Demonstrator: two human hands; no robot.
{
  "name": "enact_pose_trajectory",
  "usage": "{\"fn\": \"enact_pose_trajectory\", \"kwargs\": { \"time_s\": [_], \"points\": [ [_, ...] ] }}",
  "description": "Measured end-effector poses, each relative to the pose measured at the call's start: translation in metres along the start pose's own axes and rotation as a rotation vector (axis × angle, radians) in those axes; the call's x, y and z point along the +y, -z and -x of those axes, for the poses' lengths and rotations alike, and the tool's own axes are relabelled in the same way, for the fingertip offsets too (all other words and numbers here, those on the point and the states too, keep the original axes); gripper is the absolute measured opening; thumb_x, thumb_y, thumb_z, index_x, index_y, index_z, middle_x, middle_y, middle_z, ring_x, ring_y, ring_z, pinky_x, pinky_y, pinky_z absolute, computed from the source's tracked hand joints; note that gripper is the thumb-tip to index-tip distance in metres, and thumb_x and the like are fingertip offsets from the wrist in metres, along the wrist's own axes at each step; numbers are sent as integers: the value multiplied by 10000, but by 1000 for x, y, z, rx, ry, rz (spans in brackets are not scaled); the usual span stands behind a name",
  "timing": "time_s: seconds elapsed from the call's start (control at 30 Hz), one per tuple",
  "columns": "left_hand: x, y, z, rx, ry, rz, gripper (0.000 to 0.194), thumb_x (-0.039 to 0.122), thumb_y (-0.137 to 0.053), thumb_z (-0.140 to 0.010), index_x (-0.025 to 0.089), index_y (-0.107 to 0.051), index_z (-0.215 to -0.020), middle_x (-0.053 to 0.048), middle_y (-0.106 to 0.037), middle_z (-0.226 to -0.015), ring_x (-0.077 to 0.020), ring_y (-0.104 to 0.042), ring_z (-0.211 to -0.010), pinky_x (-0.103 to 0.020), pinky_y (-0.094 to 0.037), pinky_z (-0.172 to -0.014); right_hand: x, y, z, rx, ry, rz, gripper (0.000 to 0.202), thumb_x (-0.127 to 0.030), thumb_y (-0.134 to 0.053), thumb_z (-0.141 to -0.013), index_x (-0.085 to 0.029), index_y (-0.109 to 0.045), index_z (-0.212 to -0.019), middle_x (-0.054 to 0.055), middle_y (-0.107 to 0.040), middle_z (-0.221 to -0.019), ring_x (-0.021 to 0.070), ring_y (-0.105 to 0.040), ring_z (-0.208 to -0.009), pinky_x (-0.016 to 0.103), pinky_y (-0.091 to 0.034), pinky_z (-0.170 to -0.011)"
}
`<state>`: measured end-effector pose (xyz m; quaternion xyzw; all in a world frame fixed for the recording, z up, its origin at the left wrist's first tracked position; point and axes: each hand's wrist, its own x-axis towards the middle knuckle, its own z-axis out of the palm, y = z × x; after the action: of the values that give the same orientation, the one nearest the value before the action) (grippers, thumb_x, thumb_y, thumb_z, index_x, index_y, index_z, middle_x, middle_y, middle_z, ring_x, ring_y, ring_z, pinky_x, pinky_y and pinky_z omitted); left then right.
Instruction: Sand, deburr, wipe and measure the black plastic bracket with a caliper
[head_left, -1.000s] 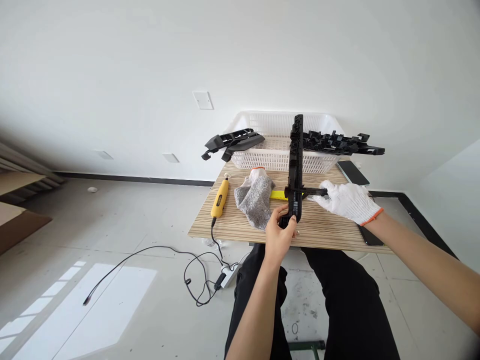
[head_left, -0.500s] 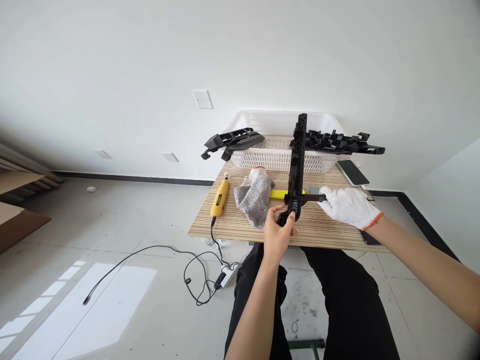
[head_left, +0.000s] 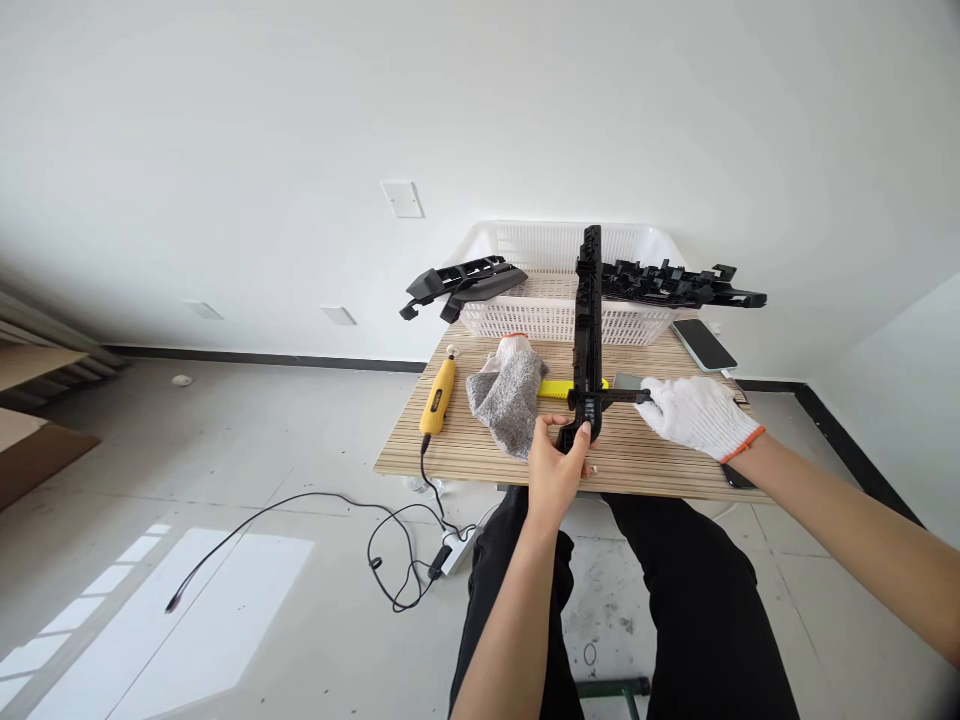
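Note:
My left hand (head_left: 555,462), bare, is closed around the lower end of a long black plastic part (head_left: 588,330). The part stands out above the table, its far end in front of the basket. A thin black side arm (head_left: 622,396) crosses it near the bottom and reaches to the right; I cannot tell whether it is one piece with the part. My right hand (head_left: 694,412), in a white knitted glove with an orange cuff edge, pinches the tip of that arm. Beneath lie a yellow strip-like object (head_left: 556,389) and a grey cloth (head_left: 511,400).
A white plastic basket (head_left: 525,322) at the back carries black plastic parts (head_left: 476,283) on its left rim and more black parts (head_left: 675,285) at right. On the wooden table (head_left: 420,462) are a yellow corded rotary tool (head_left: 437,398) and a phone (head_left: 705,345). Cables (head_left: 300,495) lie on the floor.
The far end of the long black part has swung slightly to the left. Both hands keep their hold in nearly the same places.

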<state>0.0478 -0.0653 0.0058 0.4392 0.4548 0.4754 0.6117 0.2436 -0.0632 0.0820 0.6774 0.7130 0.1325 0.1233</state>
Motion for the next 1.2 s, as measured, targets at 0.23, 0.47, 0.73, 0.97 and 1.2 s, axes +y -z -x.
{"fn": "enact_pose_trajectory", "kwargs": {
  "time_s": [0.23, 0.47, 0.73, 0.97, 1.2],
  "points": [
    [0, 1, 1, -8, -8, -24, 429, 522, -683, -836, 242, -383, -961, -6, -746, -756, -50, -463, -373, -191, -429, -433, 3, -4, -3, 26, 37, -3, 458, -411, -276, -1002, -161, -646, -1103, 156, -723, -739, 311, -698, -703, 292, -203, -520],
    [0, 2, 1, 13, -21, -82, 417, 512, -687, -834, 241, -389, -940, -11, -742, -771, -61, -495, -384, -199, -431, -430, -2, 0, -5, 29, 40, 9, 574, -565, -293, -971, -131, -648, -1096, 172, -701, -699, 342, -686, -665, 283, -241, -528],
    [2, 3, 2, 12, -21, -53, 431, 528, -690, -820, 237, -395, -937, -23, -741, -768, -61, -489, -390, -210, -451, -447, -1, -3, 0, 52, 32, -4, 542, -466, -269, -980, -111, -655, -1119, 176, -686, -671, 327, -670, -649, 291, -259, -522],
    [-4, 6, -2, 64, -46, -134, 405, 531, -680, -822, 238, -433, -952, 37, -666, -668, -90, -538, -403, -221, -454, -460, -9, -2, -6, -105, -47, -152, 425, -438, -352, -969, -208, -680, -1110, 142, -723, -797, 317, -701, -736, 334, -393, -590],
    [-8, 8, -8, 73, -56, -138, 386, 525, -666, -843, 245, -427, -956, 68, -602, -618, -110, -547, -429, -234, -468, -482, -40, -28, -14, -195, -282, -550, 461, -582, -428, -931, -282, -713, -1135, 117, -766, -989, 324, -718, -907, 348, -435, -620]
  ]
}}
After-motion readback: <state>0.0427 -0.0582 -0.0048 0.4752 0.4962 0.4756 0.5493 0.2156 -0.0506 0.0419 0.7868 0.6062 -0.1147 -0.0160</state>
